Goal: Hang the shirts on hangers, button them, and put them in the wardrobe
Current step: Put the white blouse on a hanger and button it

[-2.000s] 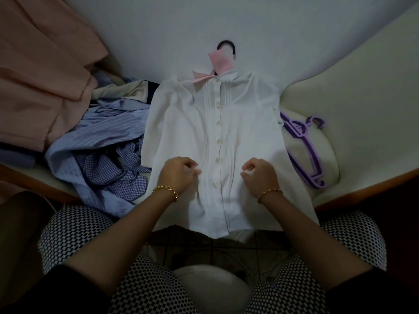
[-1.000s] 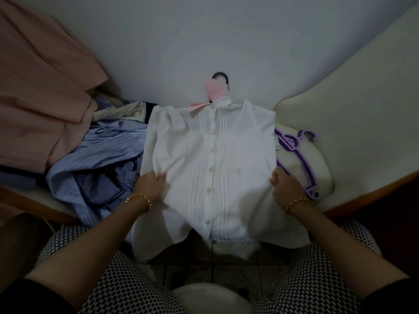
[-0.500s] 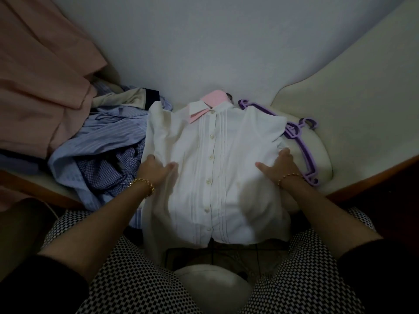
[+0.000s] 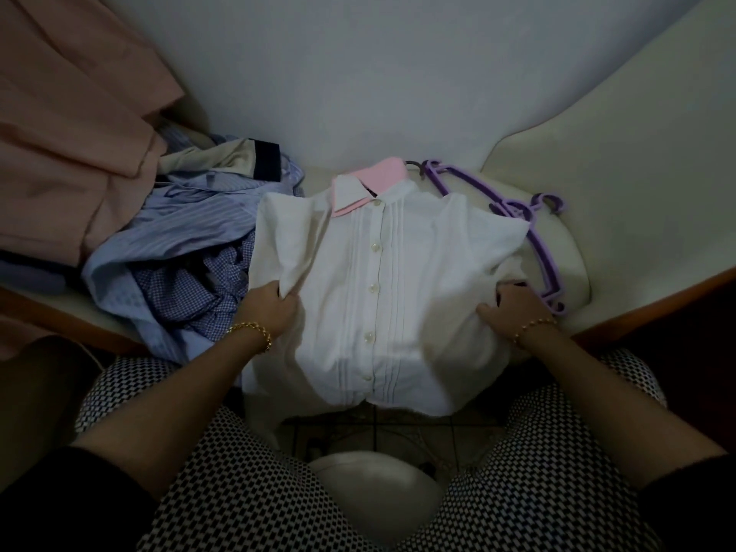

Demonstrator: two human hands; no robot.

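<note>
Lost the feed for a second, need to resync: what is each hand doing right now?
Left hand: closed, gripping the left side of the white shirt.
Right hand: on the shirt's right side, fingers tucked into the fabric; appears to be gripping it.

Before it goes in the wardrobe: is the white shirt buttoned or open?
Buttoned: the white shirt shows its placket closed, buttons fastened from collar to hem.

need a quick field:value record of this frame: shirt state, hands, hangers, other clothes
shirt: white shirt, pink-lined collar, front buttoned, lying across the cream seat
hanger in shirt: dark hook shows behind the collar
left hand: gripping the shirt's left side
right hand: gripping the shirt's right side
spare hangers: purple hangers, right of the shirt
other clothes: blue shirts pile to the left, unhung
wardrobe: not visible
</note>
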